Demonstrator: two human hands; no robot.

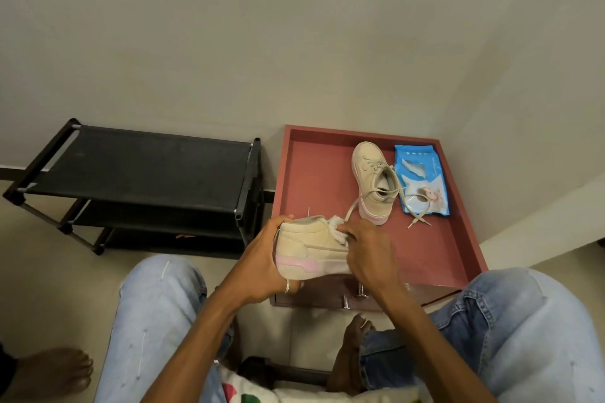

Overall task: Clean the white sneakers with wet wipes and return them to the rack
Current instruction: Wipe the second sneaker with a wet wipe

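Observation:
My left hand grips the heel end of a white sneaker with a pink stripe, held on its side above the near edge of a red tray-like table. My right hand presses a white wet wipe against the sneaker's upper, fingers curled round the wipe. The second white sneaker stands on the table with its laces loose. A blue pack of wet wipes lies just to its right, with one lace trailing over the pack.
A black shoe rack with bare shelves stands on the left against the wall. My knees in light jeans frame the bottom of the view, and a bare foot rests on the floor below the table. Another bare foot shows at bottom left.

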